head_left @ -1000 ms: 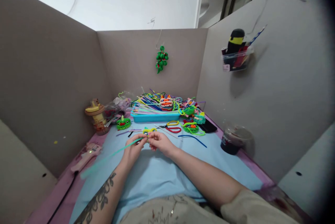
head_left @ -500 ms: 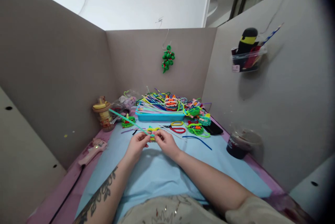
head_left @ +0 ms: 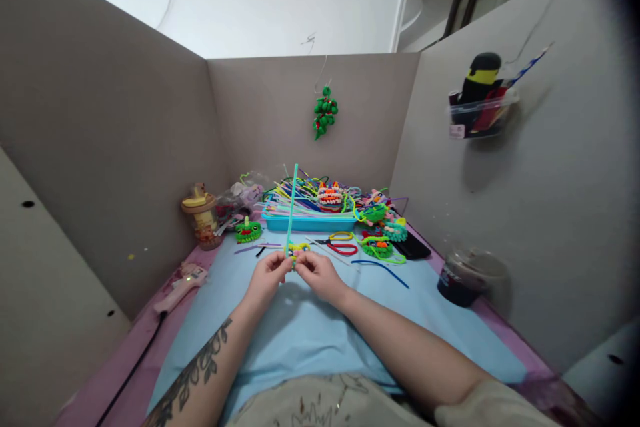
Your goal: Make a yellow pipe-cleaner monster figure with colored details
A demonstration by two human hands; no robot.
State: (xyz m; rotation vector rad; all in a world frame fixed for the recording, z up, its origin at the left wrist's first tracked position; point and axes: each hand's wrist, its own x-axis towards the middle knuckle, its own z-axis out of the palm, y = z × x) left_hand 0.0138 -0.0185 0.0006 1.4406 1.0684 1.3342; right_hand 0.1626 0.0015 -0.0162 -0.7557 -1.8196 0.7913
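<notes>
Between thumb and fingers, my left hand (head_left: 270,274) pinches the lower end of a turquoise pipe cleaner (head_left: 293,204), which stands nearly upright. Close beside it, my right hand (head_left: 320,272) is closed with its fingertips at the same spot; whether it grips the pipe cleaner's end or something else is hidden. Just behind the fingertips shows a small yellow fuzzy piece (head_left: 301,247), partly covered by the hands. Scissors with red and yellow handles (head_left: 343,244) lie beyond my right hand.
At the back stands a blue tray (head_left: 310,223) heaped with pipe cleaners. Green fuzzy figures (head_left: 249,231) and a black phone (head_left: 415,247) lie around it. A pink glue gun (head_left: 183,287) rests at left, a dark cup (head_left: 457,284) at right. Grey panels (head_left: 310,114) enclose the table.
The turquoise pipe cleaner has swung from slanting leftward to nearly upright. Both hands stay close together, their fingers still pinched. The camera view has shifted slightly.
</notes>
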